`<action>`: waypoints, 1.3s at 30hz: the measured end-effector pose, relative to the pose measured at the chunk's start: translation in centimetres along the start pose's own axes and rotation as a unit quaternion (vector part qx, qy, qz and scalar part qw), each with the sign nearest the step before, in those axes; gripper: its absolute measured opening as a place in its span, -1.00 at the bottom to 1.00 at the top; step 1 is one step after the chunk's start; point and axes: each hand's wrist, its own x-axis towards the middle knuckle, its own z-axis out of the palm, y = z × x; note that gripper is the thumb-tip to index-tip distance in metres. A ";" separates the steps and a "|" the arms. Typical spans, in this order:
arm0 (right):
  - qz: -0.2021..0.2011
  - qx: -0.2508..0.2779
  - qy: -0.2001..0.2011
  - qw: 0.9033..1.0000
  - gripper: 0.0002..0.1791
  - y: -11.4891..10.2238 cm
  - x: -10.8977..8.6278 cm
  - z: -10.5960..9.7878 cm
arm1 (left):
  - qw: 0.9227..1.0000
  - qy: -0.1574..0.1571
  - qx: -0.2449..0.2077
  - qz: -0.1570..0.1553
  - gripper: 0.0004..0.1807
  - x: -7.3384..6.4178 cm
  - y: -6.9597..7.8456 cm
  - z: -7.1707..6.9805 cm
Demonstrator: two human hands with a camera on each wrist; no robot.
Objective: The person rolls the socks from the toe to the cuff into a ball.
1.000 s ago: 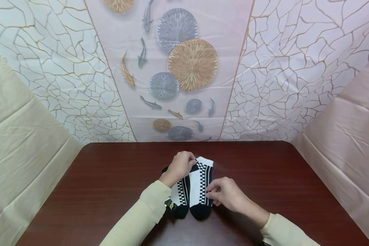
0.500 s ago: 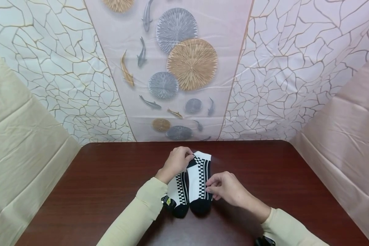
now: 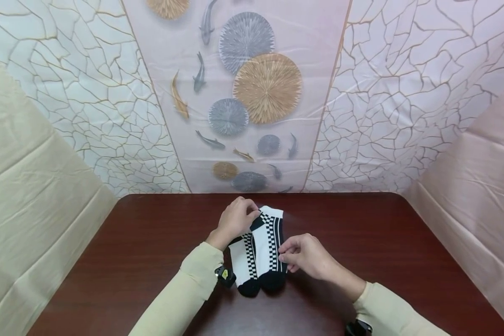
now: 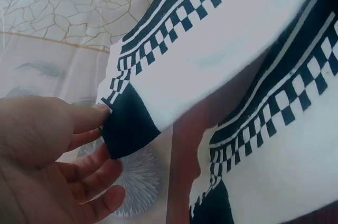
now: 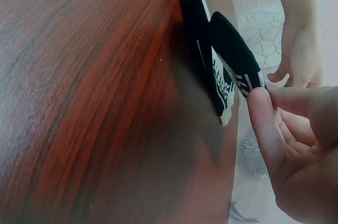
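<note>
A white and black ankle sock [image 3: 261, 249] with a checkered stripe is held between both hands. My left hand [image 3: 234, 220] pinches it near the heel and cuff, as the left wrist view shows with the thumb on the black heel edge. My right hand [image 3: 310, 257] pinches its striped side edge nearer the black toe. In the right wrist view the held sock [image 5: 235, 44] is raised off the table. A matching sock [image 3: 240, 261] lies on the table to its left, partly covered by the held one and by the left hand.
The dark red wooden table [image 3: 151, 233] runs back to a patterned cloth backdrop [image 3: 361, 116]. Beige cloth panels [image 3: 479, 205] close in both sides. A small black device [image 3: 225, 276] is strapped to the left wrist.
Both hands have moved away from me and left with the held sock, which has lifted and shifted over the other sock. The second sock has stayed on the table.
</note>
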 end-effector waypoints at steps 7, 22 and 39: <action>-0.010 0.038 -0.009 0.999 -0.88 0.3 0.5 0.5 | 0.995 -0.003 -0.098 -0.025 -0.90 -0.4 -1.0 -0.1; 0.019 0.092 -0.034 0.995 -0.84 0.8 1.3 1.8 | 0.965 0.022 -0.249 -0.075 -0.91 -0.9 -3.2 -0.5; 0.025 0.154 -0.063 0.986 -0.78 1.1 2.2 3.9 | 0.960 0.048 -0.252 -0.111 -0.82 -1.3 -5.2 -0.6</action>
